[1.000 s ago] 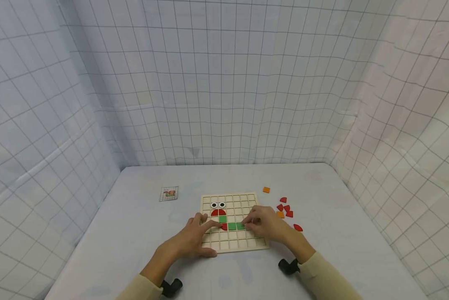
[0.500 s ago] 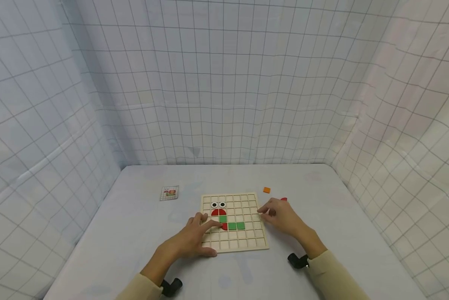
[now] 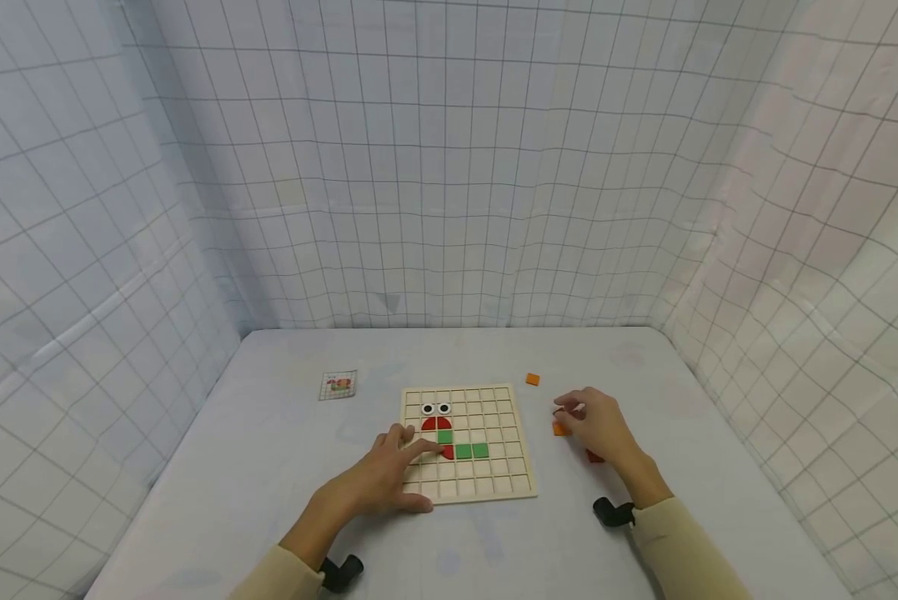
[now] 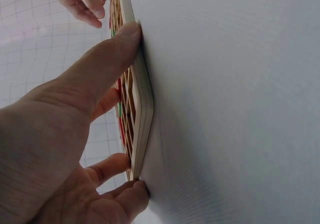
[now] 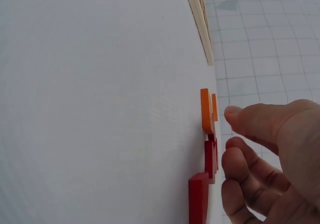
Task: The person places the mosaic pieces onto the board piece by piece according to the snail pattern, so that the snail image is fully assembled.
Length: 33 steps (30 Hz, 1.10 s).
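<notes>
A pale wooden grid board [image 3: 494, 479] lies on the table. Two eye pieces [image 3: 436, 408], two red quarter-round pieces [image 3: 436, 424] and green squares [image 3: 472, 451] sit in its cells. My left hand [image 3: 381, 479] holds the board at its near left corner, thumb along the near edge and other fingers at the left side; its index fingertip touches a red piece [image 3: 448, 452]. My right hand [image 3: 599, 425] hovers over loose pieces, thumb and fingers apart, nothing seen between them. Below it are an orange square [image 5: 206, 111] and red pieces [image 5: 199, 196], partly hidden in the head view.
Another orange square [image 3: 533, 379] lies beyond the board's far right corner. A small card [image 3: 338, 385] with a gridded picture rests at the back left. Gridded white cloth [image 3: 449, 208] hangs around the table's back and sides.
My right hand has let go of the second green square in the lower row and moved right, off the board, to the loose pieces. The left hand stays in place.
</notes>
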{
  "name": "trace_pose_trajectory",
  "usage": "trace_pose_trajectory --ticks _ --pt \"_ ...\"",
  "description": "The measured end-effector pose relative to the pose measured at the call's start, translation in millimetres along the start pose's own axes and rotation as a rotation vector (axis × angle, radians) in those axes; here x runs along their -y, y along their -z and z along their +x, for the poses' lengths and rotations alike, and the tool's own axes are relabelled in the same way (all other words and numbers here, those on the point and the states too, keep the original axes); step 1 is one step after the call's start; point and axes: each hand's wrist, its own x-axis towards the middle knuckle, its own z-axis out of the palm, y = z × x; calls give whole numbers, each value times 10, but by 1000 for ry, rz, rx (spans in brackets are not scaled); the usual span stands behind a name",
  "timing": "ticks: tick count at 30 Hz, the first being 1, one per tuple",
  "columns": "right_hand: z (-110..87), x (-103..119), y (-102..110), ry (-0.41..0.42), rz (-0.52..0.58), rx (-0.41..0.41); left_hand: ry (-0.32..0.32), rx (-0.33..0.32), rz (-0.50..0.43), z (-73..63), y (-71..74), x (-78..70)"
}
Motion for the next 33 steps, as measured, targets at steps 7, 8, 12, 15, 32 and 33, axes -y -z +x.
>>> trace_pose_trajectory --ticks 7,8,12,15,32,33 --pt "-8 -48 14 -155 43 29 -1 3 -4 -7 6 -6" --pt "-9 -47 18 -160 44 32 -2 3 -4 -8 6 -5" --pt "-9 -37 28 -160 35 31 -4 4 0 -10 6 -1" --pt "-6 -25 27 -168 36 28 -6 3 -1 -13 12 -7" --pt "79 56 -44 -191 -21 29 -2 2 -1 -1 8 -6" --pt "81 61 -41 -181 -19 29 -2 3 -2 -2 7 -7"
